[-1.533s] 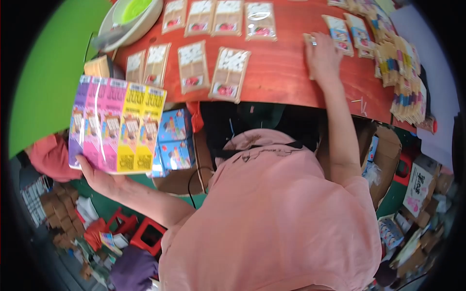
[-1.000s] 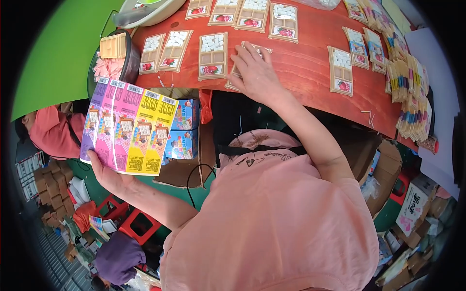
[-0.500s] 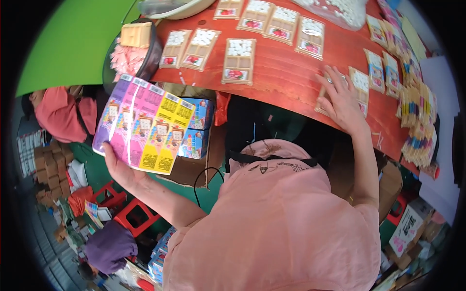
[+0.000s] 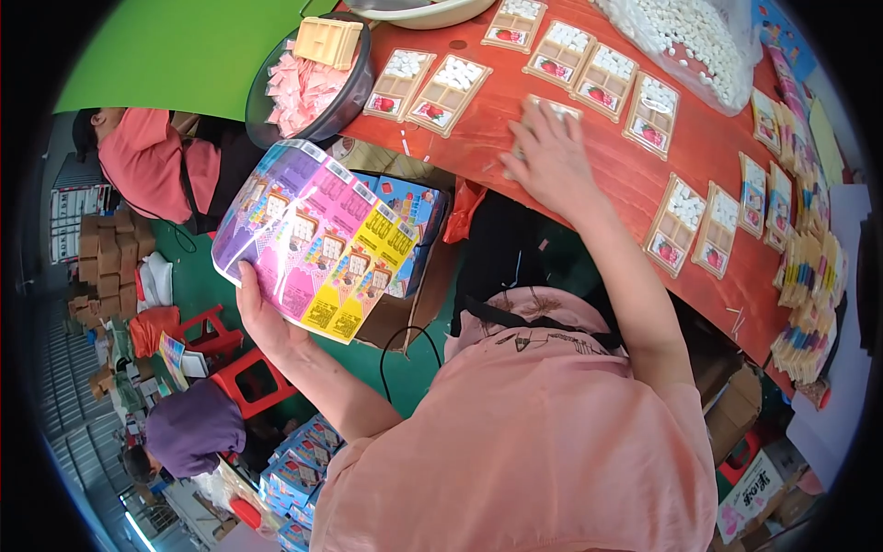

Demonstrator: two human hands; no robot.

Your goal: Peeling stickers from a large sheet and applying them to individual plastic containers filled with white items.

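My left hand point(image 4: 267, 317) grips the lower left edge of a glossy, slightly curved sheet of printed labels point(image 4: 317, 235) in purple, pink and yellow stripes. Over the table's near edge, my right hand point(image 4: 554, 170) lies with its fingers spread on a tan compartment tray point(image 4: 563, 109), mostly hidden beneath it. Similar trays with white pieces and a strawberry picture stand around it: two trays at the left, one of them a tray point(image 4: 448, 95) close by, several behind, and a pair to the right, including this tray point(image 4: 676, 224).
On the red table point(image 4: 589, 138) are a bag of white pieces point(image 4: 694, 41) and stacked filled trays point(image 4: 814, 267) at the right. A dark basin point(image 4: 308, 97) holds pink packets. Blue boxes point(image 4: 405, 207) stand below the edge. Two other people sit at the left, near red stools point(image 4: 248, 382).
My right hand has moved left, from the trays at the right to the middle tray, leaving two trays side by side there. The label sheet stays in my left hand; the view has shifted.
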